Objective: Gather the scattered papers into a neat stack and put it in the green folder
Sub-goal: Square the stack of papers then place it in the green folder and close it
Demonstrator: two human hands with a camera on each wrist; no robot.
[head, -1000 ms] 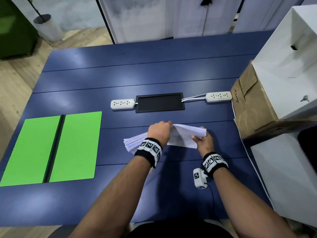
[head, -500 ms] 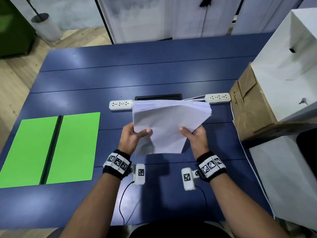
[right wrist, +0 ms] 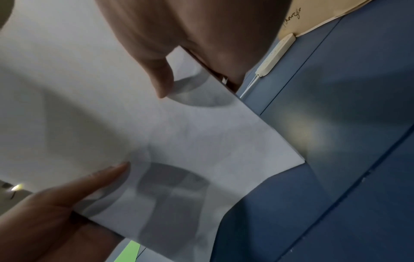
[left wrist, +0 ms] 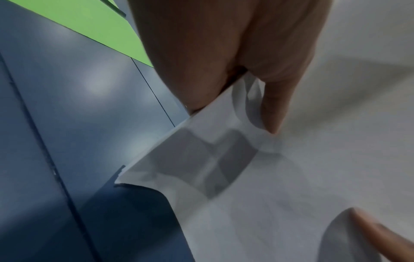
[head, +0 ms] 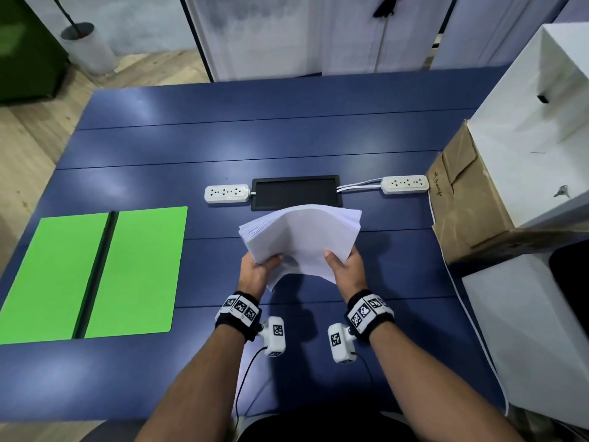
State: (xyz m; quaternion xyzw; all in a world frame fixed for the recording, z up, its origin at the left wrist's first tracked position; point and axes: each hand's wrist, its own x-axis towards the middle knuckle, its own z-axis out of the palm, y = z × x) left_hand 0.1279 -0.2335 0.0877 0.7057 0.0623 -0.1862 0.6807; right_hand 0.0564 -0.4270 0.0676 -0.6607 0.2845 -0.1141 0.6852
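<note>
- Papers [head: 299, 240] gathered into one bundle, held clear above the blue table [head: 287, 138], in front of the black panel [head: 295, 192].
- Left hand [head: 255, 274] pinching the near-left corner: thumb on top, fingers underneath (wrist view shows the thumb pressed on the top sheet).
- Right hand [head: 345, 271] pinching the near-right edge the same way, thumb on top, fingers under.
- Bundle bowed upward in the middle, far end fanned: sheet edges stepped along the left and far-right sides. Not squared yet.
- One lower sheet corner sagging below the bundle near the left hand (seen in the left wrist view too).
- Green folder [head: 92, 275] lying open and flat at the left of the table, well apart from the papers, nothing in it.
- No loose sheets visible elsewhere on the table, so gathering looks done.
- Left to do, as judged: square up the edges (likely by tapping on the table), carry left, lay on one half of the folder, perhaps close it.
- Rough progress: about halfway; collecting done, neatening and filing open.
- Risk: fanned sheets could slip out if the pinch loosens during the move.
- Also on the table: two white power strips [head: 227, 193], cardboard box [head: 468, 205] at the right edge, clear of the path to the folder.
</note>
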